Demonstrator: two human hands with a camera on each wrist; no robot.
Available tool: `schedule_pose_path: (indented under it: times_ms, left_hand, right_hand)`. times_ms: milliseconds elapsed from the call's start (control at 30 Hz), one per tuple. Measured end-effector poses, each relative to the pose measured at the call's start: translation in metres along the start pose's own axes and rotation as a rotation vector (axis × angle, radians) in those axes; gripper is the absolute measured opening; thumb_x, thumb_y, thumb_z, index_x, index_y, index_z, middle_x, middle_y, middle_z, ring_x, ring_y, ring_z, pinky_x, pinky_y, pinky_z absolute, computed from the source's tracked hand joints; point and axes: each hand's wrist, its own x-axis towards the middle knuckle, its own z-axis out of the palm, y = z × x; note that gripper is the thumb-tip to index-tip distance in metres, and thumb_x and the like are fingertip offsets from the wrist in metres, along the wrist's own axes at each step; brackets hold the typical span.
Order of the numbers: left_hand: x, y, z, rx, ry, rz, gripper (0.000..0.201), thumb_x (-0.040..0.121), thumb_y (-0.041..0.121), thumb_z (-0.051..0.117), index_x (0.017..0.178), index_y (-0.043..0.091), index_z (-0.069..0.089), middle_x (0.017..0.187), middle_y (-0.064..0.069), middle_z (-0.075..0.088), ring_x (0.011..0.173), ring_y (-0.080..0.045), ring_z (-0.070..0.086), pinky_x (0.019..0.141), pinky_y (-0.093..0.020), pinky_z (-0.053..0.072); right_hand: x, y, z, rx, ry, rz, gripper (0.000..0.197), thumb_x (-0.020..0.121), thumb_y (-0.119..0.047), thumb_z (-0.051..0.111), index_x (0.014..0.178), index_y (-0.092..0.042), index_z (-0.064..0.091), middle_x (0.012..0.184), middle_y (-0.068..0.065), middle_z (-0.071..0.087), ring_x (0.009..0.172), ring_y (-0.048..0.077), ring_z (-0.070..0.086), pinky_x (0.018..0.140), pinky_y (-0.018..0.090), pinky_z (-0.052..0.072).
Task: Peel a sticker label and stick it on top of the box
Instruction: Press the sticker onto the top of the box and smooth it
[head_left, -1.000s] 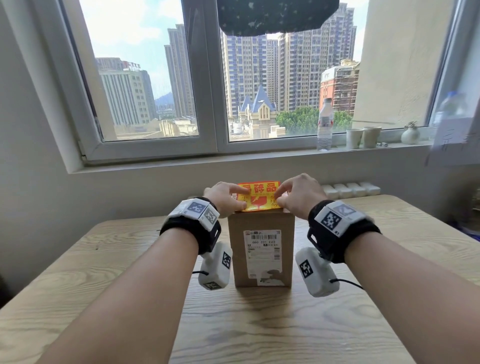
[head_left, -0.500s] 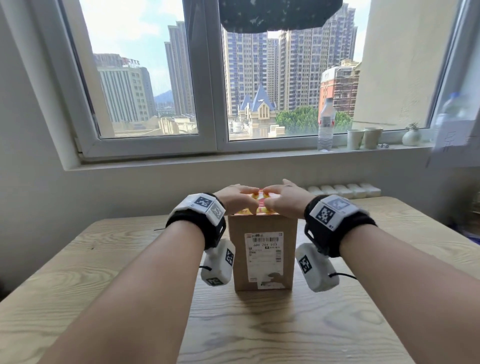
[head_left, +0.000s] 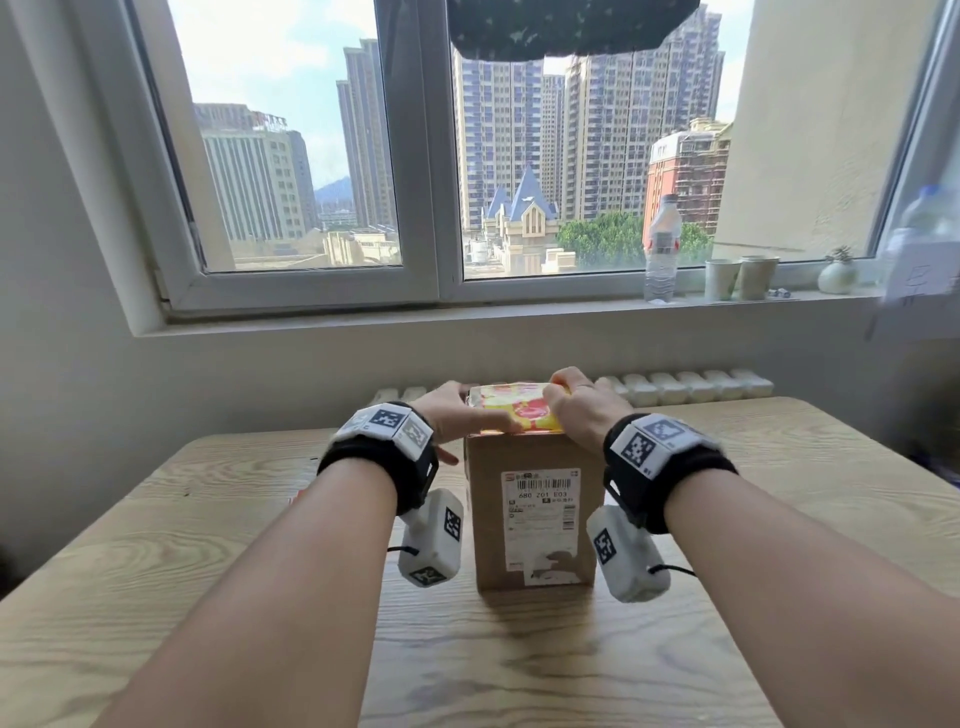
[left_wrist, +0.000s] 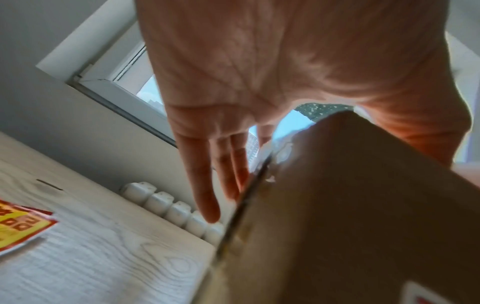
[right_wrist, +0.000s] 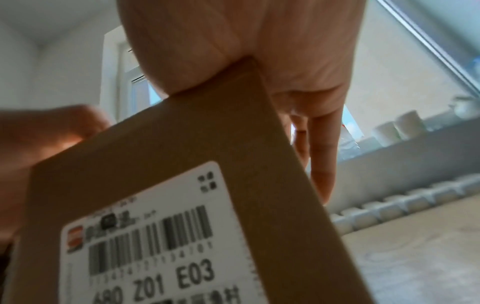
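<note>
The tabletop (head_left: 208, 597) carries an upright box (head_left: 535, 514) at its middle. A yellow-red sticker (head_left: 511, 415) lies on top of the box. The left hand (head_left: 457, 415) and right hand (head_left: 587, 415) flank the sticker, each grip wide, fingers straight, holding nothing, pressing the box's top edges.

left hand (head_left: 457, 415): flat, fingers straight, palm down | right hand (head_left: 584, 413): flat, fingers straight, palm down

sticker label (head_left: 511, 413) edges under both hands, print blurred, sticker sheet (left_wrist: 20, 224) cut off at frame edge
</note>
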Motion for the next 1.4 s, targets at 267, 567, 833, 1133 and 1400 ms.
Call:
schedule_pose_path:
  times_ms: [267, 567, 833, 1133, 1400]
  left_hand:
    - [-0.009, 0.008, -0.003, 0.12, 0.01, 0.13, 0.087, 0.075, 0.043, 0.07, 0.146, 0.05, 0.02, 0.151, 0.0, 0.034, 0.127, -0.023, 0.047, 0.09, -0.036, 0.05]
    - [-0.015, 0.019, 0.004, 0.073, -0.075, 0.034, 0.082, 0.065, 0.04, 0.064, 0.135, 0.061, 0.028, 0.133, 0.003, 0.049, 0.117, -0.023, 0.058, 0.088, -0.048, 0.055]
    - [-0.013, 0.007, 0.001, -0.086, -0.056, -0.039, 0.07, 0.075, 0.04, 0.068, 0.136, 0.03, 0.035, 0.13, -0.008, 0.05, 0.113, -0.028, 0.057, 0.087, -0.051, 0.055]
    - [-0.016, -0.023, 0.011, -0.494, 0.04, 0.01, 0.07, 0.085, 0.054, 0.053, 0.144, 0.02, 0.037, 0.135, -0.009, 0.053, 0.114, -0.028, 0.06, 0.09, -0.047, 0.055]
    - [0.0, -0.007, 0.015, -0.602, 0.096, 0.034, 0.038, 0.098, 0.022, 0.041, 0.133, 0.009, 0.049, 0.09, -0.001, 0.058, 0.079, -0.012, 0.055, 0.075, -0.03, 0.048]
  right_hand:
    - [-0.002, -0.002, 0.0, 0.004, -0.045, -0.009, 0.048, 0.089, -0.051, 0.024, 0.136, -0.051, 0.03, 0.157, 0.005, 0.017, 0.139, 0.036, 0.03, 0.114, 0.05, 0.026]
    - [-0.002, -0.002, -0.001, -0.039, -0.073, -0.057, 0.05, 0.091, -0.048, 0.026, 0.141, -0.05, 0.03, 0.158, 0.005, 0.018, 0.142, 0.031, 0.028, 0.116, 0.045, 0.023]
    - [-0.003, 0.0, 0.001, 0.021, -0.052, -0.097, 0.048, 0.094, -0.041, 0.026, 0.141, -0.035, 0.037, 0.151, 0.007, 0.035, 0.135, 0.029, 0.038, 0.111, 0.042, 0.029]
    - [-0.005, 0.017, 0.004, 0.494, -0.081, 0.091, 0.065, 0.081, -0.048, 0.03, 0.134, -0.013, 0.038, 0.121, 0.014, 0.061, 0.106, 0.029, 0.063, 0.093, 0.049, 0.05]
    - [0.013, 0.013, 0.009, 0.613, -0.019, 0.048, 0.041, 0.087, -0.033, 0.035, 0.109, -0.007, 0.058, 0.111, 0.016, 0.065, 0.103, 0.03, 0.063, 0.098, 0.052, 0.048]
